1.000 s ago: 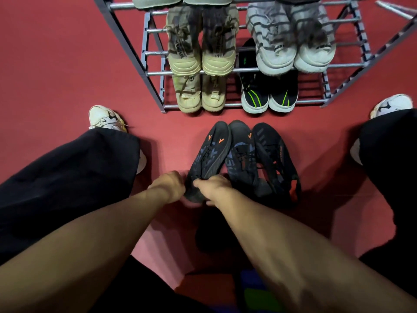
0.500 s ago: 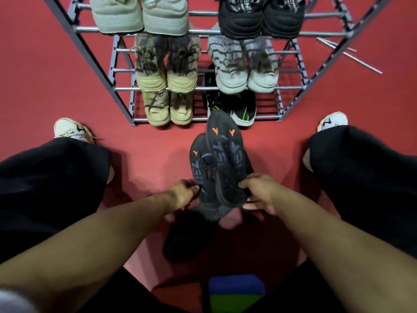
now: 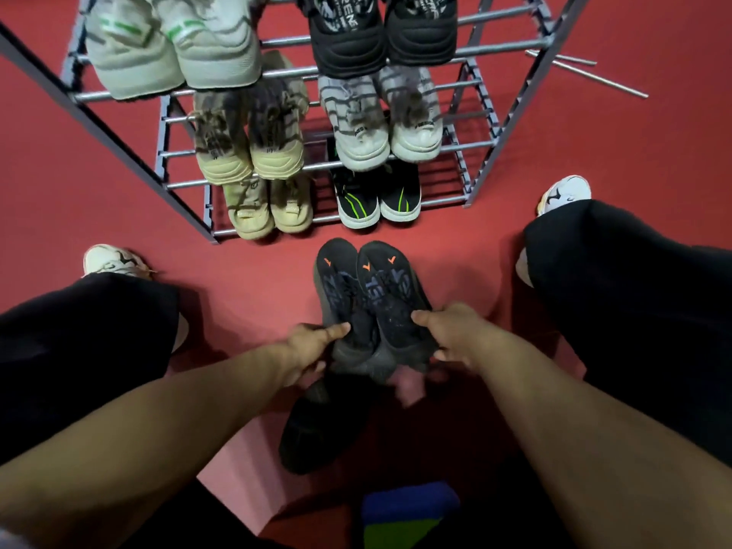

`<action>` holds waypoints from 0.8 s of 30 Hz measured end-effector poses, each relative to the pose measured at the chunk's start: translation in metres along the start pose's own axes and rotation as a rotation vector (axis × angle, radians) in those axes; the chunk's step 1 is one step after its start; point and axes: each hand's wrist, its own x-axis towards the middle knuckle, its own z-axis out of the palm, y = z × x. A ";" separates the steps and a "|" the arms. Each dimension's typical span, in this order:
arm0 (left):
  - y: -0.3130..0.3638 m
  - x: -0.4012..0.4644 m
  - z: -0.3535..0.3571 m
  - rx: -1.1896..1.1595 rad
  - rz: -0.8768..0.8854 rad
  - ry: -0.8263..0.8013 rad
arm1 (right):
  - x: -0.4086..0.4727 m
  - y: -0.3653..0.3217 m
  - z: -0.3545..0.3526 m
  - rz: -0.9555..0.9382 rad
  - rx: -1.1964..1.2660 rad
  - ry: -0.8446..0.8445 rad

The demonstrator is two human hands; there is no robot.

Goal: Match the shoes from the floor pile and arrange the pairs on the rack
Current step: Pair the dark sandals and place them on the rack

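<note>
Above the red floor point(image 3: 554, 152), just in front of the rack point(image 3: 481, 160), two dark shoes with orange marks are held side by side, soles turned up and toes pointing toward the rack. One dark shoe point(image 3: 340, 295) is gripped at its heel end by the left hand point(image 3: 307, 348), the thumb laid across the sole and the fingers curled beneath. The other dark shoe point(image 3: 390, 295) is gripped in the same way by the right hand point(image 3: 449, 330), and its inner edge is seen overlapping the first shoe. A third dark shoe point(image 3: 313, 429) is seen lying on the floor below the hands, in shadow. On the rack, pairs are set toes outward: a pale pair with green stripes point(image 3: 174, 53) and a black pair with white lettering point(image 3: 380, 29) on the top tier, a tan pair point(image 3: 251, 148) and a grey-white pair point(image 3: 386, 128) on the middle tier, a beige pair point(image 3: 269, 210) and a black pair with green lines point(image 3: 376, 200) on the lowest tier. Loose metal rods point(image 3: 586, 73) are seen on the floor to the right of the rack. A blue and green object point(image 3: 404, 517) is visible at the lower edge.
</note>
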 end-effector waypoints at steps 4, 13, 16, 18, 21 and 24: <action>0.026 -0.027 -0.033 -0.093 -0.004 0.121 | -0.028 -0.033 0.004 -0.038 -0.026 0.051; 0.051 -0.151 -0.086 -0.218 0.109 0.080 | -0.120 -0.062 -0.009 -0.260 -0.042 -0.053; 0.048 -0.197 -0.087 -0.408 0.223 0.005 | -0.155 -0.062 -0.019 -0.330 0.035 -0.135; 0.046 -0.223 -0.086 -0.445 0.308 -0.008 | -0.183 -0.065 -0.027 -0.418 0.104 -0.180; 0.051 -0.253 -0.089 -0.390 0.438 0.034 | -0.221 -0.074 -0.037 -0.563 0.152 -0.204; 0.072 -0.279 -0.096 -0.344 0.555 0.070 | -0.255 -0.092 -0.041 -0.675 0.197 -0.172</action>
